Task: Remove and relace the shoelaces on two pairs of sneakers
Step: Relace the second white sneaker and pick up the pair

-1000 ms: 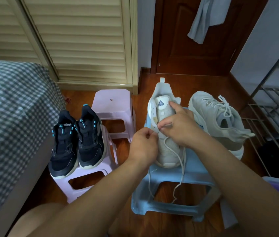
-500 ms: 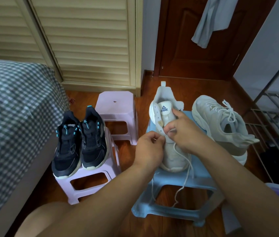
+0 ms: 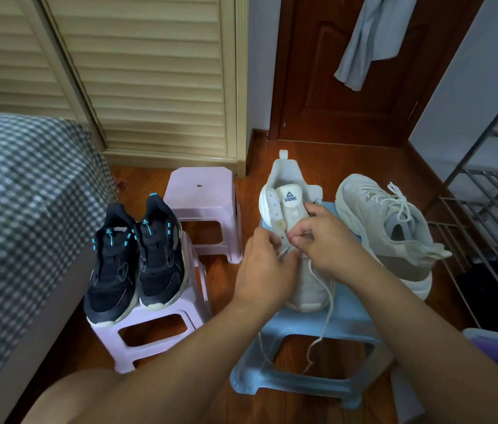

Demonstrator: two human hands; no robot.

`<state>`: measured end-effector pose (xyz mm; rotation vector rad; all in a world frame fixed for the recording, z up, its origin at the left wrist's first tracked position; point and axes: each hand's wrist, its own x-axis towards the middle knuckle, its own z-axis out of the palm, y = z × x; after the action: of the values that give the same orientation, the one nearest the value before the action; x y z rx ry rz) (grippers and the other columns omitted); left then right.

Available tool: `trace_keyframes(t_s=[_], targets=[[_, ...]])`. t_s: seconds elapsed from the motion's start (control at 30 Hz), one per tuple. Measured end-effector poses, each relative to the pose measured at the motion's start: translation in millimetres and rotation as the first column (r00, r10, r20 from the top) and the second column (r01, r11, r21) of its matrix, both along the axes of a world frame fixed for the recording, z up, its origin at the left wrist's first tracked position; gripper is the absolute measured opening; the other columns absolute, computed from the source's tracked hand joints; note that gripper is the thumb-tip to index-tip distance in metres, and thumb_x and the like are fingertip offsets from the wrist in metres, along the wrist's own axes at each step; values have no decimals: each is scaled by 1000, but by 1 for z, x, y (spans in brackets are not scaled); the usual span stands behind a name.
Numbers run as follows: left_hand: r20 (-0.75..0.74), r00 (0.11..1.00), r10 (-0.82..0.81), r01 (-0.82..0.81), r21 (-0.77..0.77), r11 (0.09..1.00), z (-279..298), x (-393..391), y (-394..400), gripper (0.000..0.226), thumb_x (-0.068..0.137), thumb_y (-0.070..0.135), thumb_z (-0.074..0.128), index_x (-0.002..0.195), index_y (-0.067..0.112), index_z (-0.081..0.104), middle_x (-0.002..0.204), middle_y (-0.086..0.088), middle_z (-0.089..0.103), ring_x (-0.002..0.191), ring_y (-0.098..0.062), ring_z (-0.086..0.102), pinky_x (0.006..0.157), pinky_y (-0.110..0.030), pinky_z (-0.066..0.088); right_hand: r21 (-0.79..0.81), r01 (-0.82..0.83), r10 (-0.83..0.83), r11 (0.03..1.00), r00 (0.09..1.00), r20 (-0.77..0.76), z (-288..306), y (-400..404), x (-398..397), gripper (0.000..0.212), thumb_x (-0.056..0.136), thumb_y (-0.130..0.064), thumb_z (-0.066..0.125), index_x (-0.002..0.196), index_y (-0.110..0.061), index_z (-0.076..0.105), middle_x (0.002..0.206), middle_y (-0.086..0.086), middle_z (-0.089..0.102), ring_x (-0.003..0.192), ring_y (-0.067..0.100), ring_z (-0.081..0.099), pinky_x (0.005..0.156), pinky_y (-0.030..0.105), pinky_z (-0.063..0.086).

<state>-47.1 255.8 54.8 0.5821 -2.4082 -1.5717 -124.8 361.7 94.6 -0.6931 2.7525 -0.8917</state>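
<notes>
Slack in the shoelace (image 3: pixel 326 289) pinched by the left hand (image 3: pixel 267 264) and right hand (image 3: pixel 325 240) may let its tip miss an eyelet of the white sneaker (image 3: pixel 295 240), or drag it off the blue stool (image 3: pixel 305 347).

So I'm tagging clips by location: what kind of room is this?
Most likely a bedroom at home: a bed with a checked cover, a louvred wardrobe door, and a garment hanging on the wooden door.

blue stool (image 3: pixel 345 324), white sneakers (image 3: pixel 385 228), pink stool (image 3: pixel 162 319), black sneakers (image 3: pixel 137 258)
</notes>
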Motion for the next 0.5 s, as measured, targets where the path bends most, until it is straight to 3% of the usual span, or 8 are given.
trace_keyframes(t_s=[0.13, 0.23, 0.3, 0.37, 0.43, 0.5], targets=[[-43, 981, -190, 173, -260, 950, 1, 4, -2, 43, 95, 37, 64, 130, 45, 41, 113, 7, 44, 95, -14, 56, 73, -26, 47, 9, 63, -62, 998, 995, -83, -8, -4, 2, 12, 93, -12, 66, 86, -17, 75, 162, -3, 30, 143, 22, 35, 112, 30, 33], [-20, 980, -200, 190, -230, 954, 4, 0, -12, 49, 92, 37, 67, 133, 48, 42, 114, 7, 48, 99, -15, 57, 83, -33, 53, 35, 91, -80, 995, 969, -233, -13, -7, 12, 16, 93, -16, 66, 106, -12, 74, 156, 0, 34, 140, 20, 28, 107, 13, 26], [6, 975, -224, 219, -221, 950, 7, -2, -17, 47, 88, 38, 71, 125, 50, 44, 113, 7, 50, 99, -15, 57, 86, -39, 55, 125, 41, 16, 991, 904, -427, -10, -6, 18, 12, 89, -15, 70, 101, -14, 75, 142, 4, 47, 131, 25, 34, 106, 28, 37], [34, 969, -246, 247, -220, 944, 9, -4, -20, 46, 86, 39, 74, 120, 50, 45, 110, 8, 51, 97, -14, 58, 86, -43, 57, 108, 41, 21, 993, 853, -522, 0, 0, 13, 17, 87, -5, 69, 101, -13, 73, 121, 7, 56, 116, 28, 44, 95, 37, 43], [57, 964, -259, 265, -212, 941, 10, -5, -23, 47, 85, 39, 76, 119, 49, 46, 110, 9, 52, 97, -14, 59, 85, -42, 57, -22, 139, -129, 990, 834, -537, 21, 11, 1, 23, 92, 1, 58, 108, -13, 67, 110, 6, 57, 107, 25, 49, 87, 34, 38], [73, 961, -267, 277, -225, 934, 12, -6, -26, 47, 86, 40, 76, 120, 49, 45, 108, 10, 51, 97, -15, 58, 83, -38, 56, -330, 319, -441, 888, 794, -419, 42, 25, -10, 20, 101, -7, 49, 110, -16, 64, 105, 1, 61, 98, 19, 57, 82, 32, 41]])
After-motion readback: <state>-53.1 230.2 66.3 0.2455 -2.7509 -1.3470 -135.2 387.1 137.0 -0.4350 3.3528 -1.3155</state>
